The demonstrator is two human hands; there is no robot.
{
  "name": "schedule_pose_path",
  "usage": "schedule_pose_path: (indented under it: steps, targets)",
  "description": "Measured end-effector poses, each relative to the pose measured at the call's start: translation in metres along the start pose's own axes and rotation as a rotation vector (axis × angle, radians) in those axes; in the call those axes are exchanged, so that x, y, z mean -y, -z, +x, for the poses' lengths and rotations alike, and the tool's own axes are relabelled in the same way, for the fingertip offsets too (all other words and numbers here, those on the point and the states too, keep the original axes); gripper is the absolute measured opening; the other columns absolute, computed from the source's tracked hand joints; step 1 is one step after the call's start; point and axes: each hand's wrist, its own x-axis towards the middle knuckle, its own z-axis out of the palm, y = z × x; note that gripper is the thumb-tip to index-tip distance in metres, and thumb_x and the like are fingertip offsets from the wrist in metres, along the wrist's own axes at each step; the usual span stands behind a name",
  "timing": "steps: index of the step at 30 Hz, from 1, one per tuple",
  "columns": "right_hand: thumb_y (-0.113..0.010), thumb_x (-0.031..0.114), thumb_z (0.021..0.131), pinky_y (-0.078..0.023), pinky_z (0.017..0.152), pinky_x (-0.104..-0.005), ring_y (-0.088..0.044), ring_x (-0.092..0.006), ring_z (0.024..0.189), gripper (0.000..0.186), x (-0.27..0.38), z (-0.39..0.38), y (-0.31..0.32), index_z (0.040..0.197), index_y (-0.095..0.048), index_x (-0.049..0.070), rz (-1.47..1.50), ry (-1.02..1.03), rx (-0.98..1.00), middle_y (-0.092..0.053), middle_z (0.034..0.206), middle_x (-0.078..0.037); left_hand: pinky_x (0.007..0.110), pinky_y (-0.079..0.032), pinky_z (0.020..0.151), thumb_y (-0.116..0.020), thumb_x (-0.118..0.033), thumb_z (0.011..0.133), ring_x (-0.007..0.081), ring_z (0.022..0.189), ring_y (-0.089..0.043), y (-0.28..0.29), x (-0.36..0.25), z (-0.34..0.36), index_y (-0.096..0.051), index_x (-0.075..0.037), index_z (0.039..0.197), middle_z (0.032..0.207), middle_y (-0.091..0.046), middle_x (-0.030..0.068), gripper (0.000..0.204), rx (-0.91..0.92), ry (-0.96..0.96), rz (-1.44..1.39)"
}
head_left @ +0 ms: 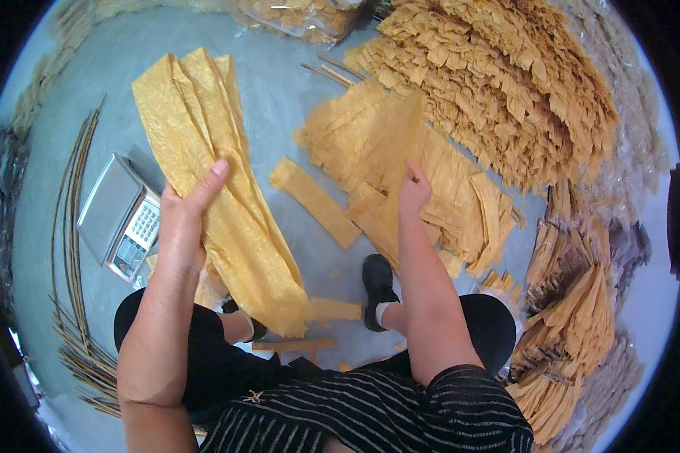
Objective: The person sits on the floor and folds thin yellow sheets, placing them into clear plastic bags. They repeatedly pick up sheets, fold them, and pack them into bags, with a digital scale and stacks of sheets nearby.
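Note:
My left hand (193, 200) is closed around a long folded bundle of dried tofu skin (230, 196), thumb across its upper face. The bundle is yellow and crinkled, and slants down toward my feet. At the right, my right hand (414, 190) has its fingers pinched on a thin, see-through tofu skin sheet (400, 132), raised over a flat heap of tofu skin (461, 177) on the floor. Between my hands, a narrow folded strip of tofu skin (315, 202) lies on the floor.
A digital scale (121, 219) sits left of my left forearm, beside long thin sticks (75, 196). A tall stack of tofu skin (499, 75) fills the far right, with more bundles (570, 302) below it. A clear plastic bag (302, 16) lies at the back.

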Motion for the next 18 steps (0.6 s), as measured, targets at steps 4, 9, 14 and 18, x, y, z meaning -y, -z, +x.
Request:
schedule_pose_path:
  steps: [4,9,14,18]
  targets:
    - [-0.056,-0.004,0.078,-0.044,0.068,-0.0203,-0.057,-0.0098,0.077,0.030,0.100,0.017,-0.014,0.106,-0.067,0.002,0.438,-0.175,0.217,-0.067,0.092,-0.004,0.034,-0.050,0.084,-0.071,-0.027,0.080,0.0235,0.098,-0.060,0.019,-0.021,0.011,-0.046,0.004,0.124,0.107,-0.060,0.0148,0.058,0.031,-0.098,-0.053]
    - [-0.057,-0.007,0.071,-0.043,0.068,-0.0188,-0.055,-0.0082,0.074,0.034,0.222,0.012,0.001,0.102,-0.067,-0.001,0.750,-0.410,0.646,-0.065,0.089,-0.003,0.033,-0.050,0.082,-0.069,-0.030,0.082,0.0201,0.093,-0.061,0.034,-0.017,0.019,-0.052,-0.001,0.120,0.106,-0.062,0.0109,0.051,0.162,0.012,-0.168]
    - [-0.056,-0.003,0.072,-0.042,0.071,-0.0210,-0.054,-0.0078,0.075,0.030,0.277,-0.033,0.000,0.099,-0.069,0.002,0.766,-0.364,0.960,-0.065,0.089,-0.002,0.035,-0.049,0.089,-0.073,-0.027,0.079,0.0229,0.103,-0.059,0.026,-0.016,0.009,-0.047,0.002,0.124,0.112,-0.060,0.0125,0.060,0.377,0.053,-0.329]
    - [-0.058,0.002,0.077,-0.042,0.077,-0.0224,-0.054,-0.0082,0.079,0.026,0.319,-0.054,0.000,0.101,-0.067,0.005,0.746,-0.239,0.827,-0.064,0.089,-0.001,0.034,-0.048,0.089,-0.070,-0.022,0.082,0.0223,0.104,-0.058,0.027,-0.019,0.000,-0.048,0.000,0.125,0.114,-0.059,0.0108,0.053,0.456,-0.001,-0.341]
